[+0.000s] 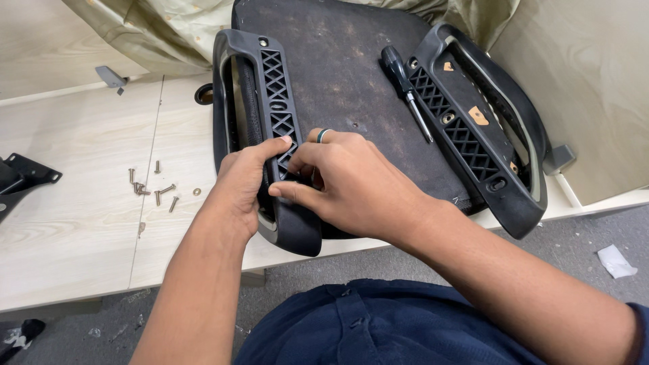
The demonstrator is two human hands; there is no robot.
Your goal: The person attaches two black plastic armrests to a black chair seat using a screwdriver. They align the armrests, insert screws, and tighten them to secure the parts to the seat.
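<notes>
Both hands met on the left armrest point(270, 128) of the upturned chair seat point(351, 74): the left hand point(240, 182) pinching its ribbed plate, the right hand point(345, 182) clasping its near end; steady pressure there seemed advisable, loose screws point(152, 189) lying left.

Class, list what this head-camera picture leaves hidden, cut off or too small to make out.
- Near end of the left armrest: covered by the left hand and right hand.
- Black bracket: cut by the left edge.
- Loose screws: too small to tell type.
- Seat base: top cut off.
</notes>
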